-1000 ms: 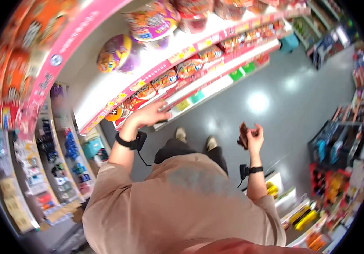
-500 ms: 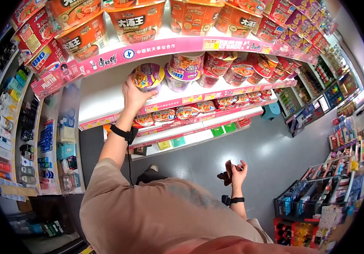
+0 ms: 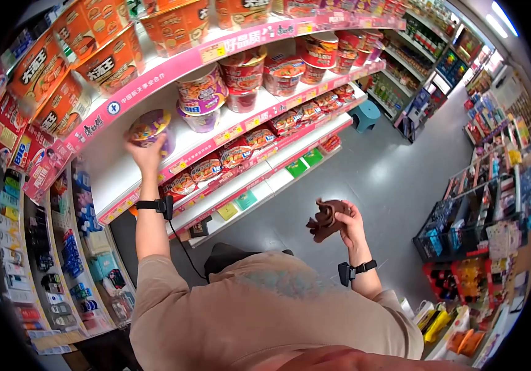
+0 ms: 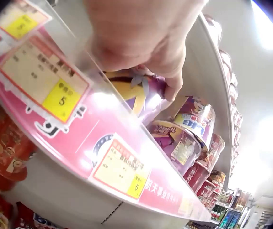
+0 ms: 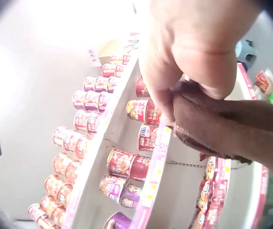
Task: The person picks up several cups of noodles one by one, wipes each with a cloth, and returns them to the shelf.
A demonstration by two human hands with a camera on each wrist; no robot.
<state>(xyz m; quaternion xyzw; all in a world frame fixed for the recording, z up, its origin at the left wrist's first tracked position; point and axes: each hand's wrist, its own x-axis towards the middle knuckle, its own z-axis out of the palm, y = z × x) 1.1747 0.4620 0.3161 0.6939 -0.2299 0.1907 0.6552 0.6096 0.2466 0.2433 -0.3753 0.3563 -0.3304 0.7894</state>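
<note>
My left hand (image 3: 147,156) grips a purple instant noodle cup (image 3: 148,125) near the left end of a white shelf. In the left wrist view the thumb and fingers reach round the cup's lid edge, and the palm hides part of the lid. Beside it stand two stacked purple noodle cups (image 3: 201,99), with red noodle cups (image 3: 244,77) farther along. Low on the right, away from the shelf, my right hand (image 3: 353,229) pinches a dark brown, soft, folded thing (image 3: 327,219). It looks like crumpled leather or cloth; I cannot tell its kind.
Orange noodle tubs (image 3: 111,65) fill the shelf above, behind a pink price strip (image 3: 154,83). Noodle packs (image 3: 237,151) lie on the shelf below. A blue stool (image 3: 365,115) stands past the shelf's far end. Black wire baskets (image 3: 457,216) are at the right, side shelves (image 3: 61,266) at the left.
My left hand has come from in front of the lower shelf up to the purple cup and grips it, now farther left along the shelf. The right hand still holds the brown thing. The view has turned.
</note>
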